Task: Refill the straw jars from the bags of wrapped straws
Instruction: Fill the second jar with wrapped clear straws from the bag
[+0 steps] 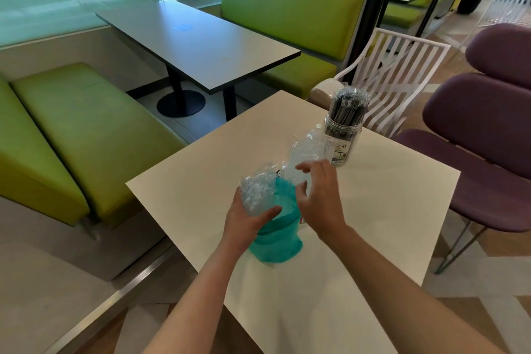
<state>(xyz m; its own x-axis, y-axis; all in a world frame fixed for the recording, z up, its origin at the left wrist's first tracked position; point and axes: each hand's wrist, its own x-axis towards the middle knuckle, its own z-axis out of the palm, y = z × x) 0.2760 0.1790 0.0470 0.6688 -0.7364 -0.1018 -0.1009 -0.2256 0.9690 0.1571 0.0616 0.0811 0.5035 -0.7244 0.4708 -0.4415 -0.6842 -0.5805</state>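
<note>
- At centre frame, a little left, the left hand (249,217) is closed around the crinkled clear plastic bundle of wrapped straws (256,192); the bundle stands nearly upright above the thumb, its long axis running up and slightly left; it sits in the mouth of a teal translucent jar-like container (277,241) that rests on the pale square desk (388,210).
- Just right of it, the right hand (319,200) is spread with loosely curled fingers, gripping nothing that I can make out; its fingertips touch or nearly touch a tall clear crumpled plastic bag (306,152) rising up and to the right of the teal container; this hand is the nearer one to that bag, so I judge it the likelier to take it.
- Further right, toward the desk's far corner, a clear round plastic jar holding dark wrapped straws (343,129) stands upright, its straws fanning out above the rim; it stands just behind the bag, well beyond both hands.
- A label on that jar shows print, too blurred to read; no brand legible anywhere.
</note>
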